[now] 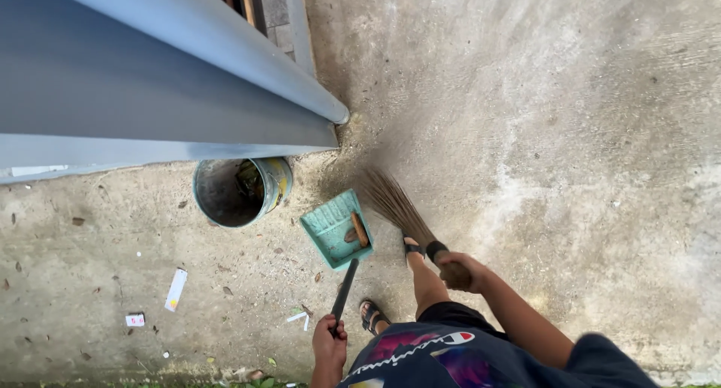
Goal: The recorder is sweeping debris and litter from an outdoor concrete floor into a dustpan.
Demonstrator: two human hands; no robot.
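Grey concrete, stained and rough, fills most of the head view, with paler scuffed patches toward the right. A blue-grey metal edge, perhaps a roof or gutter, cuts across the upper left and hides whatever lies beneath it; what it belongs to cannot be told. Partly tucked under that edge stands a round bucket, its far rim covered, with dark debris inside that is hard to make out.

The left hand is wrapped in a fist around the top of the dark handle of a teal dustpan, fingers closed tight on the rod; the pan rests flat on the concrete just right of the bucket, with 1 brown scrap lying in it. The right hand grips the brown handle of a short broom, fingers curled around it, though the fingertips are turned away from view. The broom's bristles are blurred and fan out touching the pan's right edge.

2 sandalled feet show between the hands, 1 partly hidden by a dark printed shirt. Small paper scraps and dry leaves dot the ground at left. A thin strip of grass runs along the bottom edge.
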